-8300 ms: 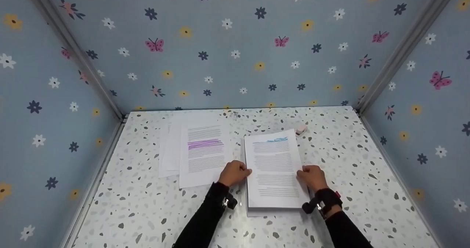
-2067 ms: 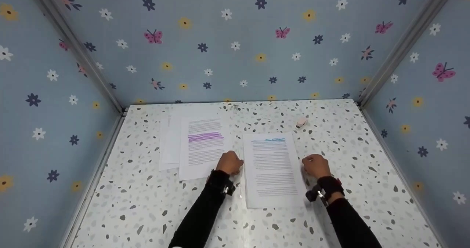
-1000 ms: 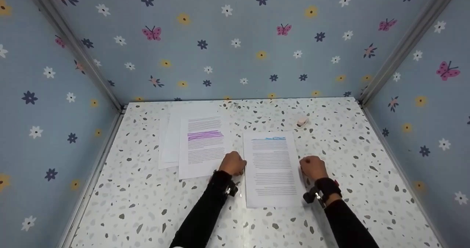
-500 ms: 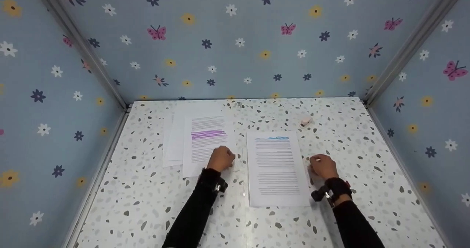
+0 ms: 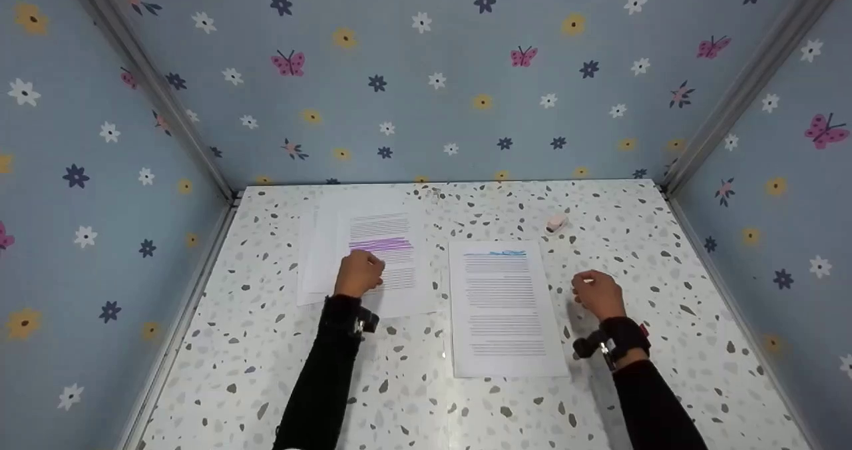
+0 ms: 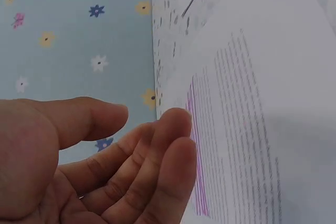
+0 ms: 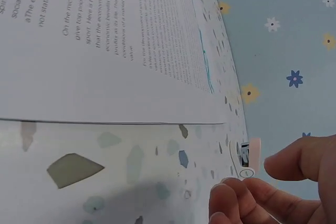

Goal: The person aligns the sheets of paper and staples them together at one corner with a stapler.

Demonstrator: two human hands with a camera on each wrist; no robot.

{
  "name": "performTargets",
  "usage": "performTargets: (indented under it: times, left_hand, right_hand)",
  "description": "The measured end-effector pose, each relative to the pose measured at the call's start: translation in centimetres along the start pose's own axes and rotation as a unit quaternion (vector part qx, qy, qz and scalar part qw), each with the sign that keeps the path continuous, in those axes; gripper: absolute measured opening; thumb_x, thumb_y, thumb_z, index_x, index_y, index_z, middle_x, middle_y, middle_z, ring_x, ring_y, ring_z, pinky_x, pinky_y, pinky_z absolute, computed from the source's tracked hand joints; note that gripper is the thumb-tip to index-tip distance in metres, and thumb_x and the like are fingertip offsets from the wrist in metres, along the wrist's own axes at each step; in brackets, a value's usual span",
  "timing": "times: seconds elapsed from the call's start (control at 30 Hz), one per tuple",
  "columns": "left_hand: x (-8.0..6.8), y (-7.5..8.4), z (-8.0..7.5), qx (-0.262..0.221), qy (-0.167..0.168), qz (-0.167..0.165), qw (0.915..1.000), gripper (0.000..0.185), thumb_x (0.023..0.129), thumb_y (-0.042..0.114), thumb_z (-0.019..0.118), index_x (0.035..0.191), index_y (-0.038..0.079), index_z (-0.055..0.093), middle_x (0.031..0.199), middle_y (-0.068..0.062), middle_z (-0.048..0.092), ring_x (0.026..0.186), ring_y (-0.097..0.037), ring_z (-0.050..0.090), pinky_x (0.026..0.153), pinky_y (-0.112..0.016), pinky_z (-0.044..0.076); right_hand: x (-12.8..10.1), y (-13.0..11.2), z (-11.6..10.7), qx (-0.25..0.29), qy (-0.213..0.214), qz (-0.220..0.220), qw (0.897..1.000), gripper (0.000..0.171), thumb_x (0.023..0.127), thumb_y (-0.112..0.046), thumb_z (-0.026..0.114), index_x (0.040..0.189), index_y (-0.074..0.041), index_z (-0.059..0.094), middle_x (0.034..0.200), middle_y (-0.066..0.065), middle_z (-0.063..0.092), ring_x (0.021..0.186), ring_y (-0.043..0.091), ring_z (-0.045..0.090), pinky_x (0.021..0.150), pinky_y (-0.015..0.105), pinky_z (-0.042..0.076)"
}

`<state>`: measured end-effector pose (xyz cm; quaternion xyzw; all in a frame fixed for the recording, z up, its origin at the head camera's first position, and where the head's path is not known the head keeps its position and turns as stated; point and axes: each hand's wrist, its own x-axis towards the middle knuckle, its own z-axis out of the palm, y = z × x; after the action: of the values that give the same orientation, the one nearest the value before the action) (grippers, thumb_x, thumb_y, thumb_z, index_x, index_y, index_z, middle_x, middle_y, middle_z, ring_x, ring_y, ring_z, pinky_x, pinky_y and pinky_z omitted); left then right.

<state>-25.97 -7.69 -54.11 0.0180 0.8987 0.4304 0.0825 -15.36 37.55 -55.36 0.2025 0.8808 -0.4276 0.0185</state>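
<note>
Left hand: your left hand sits over the sheet with the purple-marked lines, fingers loosely bent and spread, gripping nothing; the left wrist view shows the palm open above the print.
Right hand: your right hand hovers off the right edge of the blue-headed stack, clear of the paper, with thumb and forefinger near each other; I cannot tell whether they pinch anything.
Where the papers are: the purple-marked sheet lies on a few loose pages at the left rear of the surface; the blue-headed stack lies centre, just beside it and not touching.
Risk, sliding: a press with any sideways drag could fan the loose pages beneath, since they already lie out of square.
Risk, creasing: curling your fingers on a single sheet could buckle it, as it is thin and lies flat.
Risk, clip: the small pale clip lies behind the stack; a wide right-hand sweep could knock it.
Edges: patterned walls close the back and both sides, and the left pile lies nearer the left wall.
Open room: bare surface lies in front of the sheets and to the right of the stack.
</note>
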Motion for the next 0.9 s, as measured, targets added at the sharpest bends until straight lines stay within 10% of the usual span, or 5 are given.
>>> performTargets:
  times: [0.9]
  left_hand:
    - [1.3, -4.4, -9.3, 0.023, 0.104, -0.072, 0.9917, 0.029, 0.098, 0.019, 0.059, 0.112, -0.003, 0.071, 0.092, -0.019, 0.074, 0.077, -0.029, 0.070, 0.066, -0.039, 0.050]
  right_hand:
    - [3.3, -12.3, 3.8, 0.017, 0.001, -0.122, 0.992, 0.036, 0.101, -0.029, 0.061, 0.122, 0.000, 0.068, 0.102, 0.019, 0.072, 0.087, 0.029, 0.070, 0.088, 0.051, 0.052]
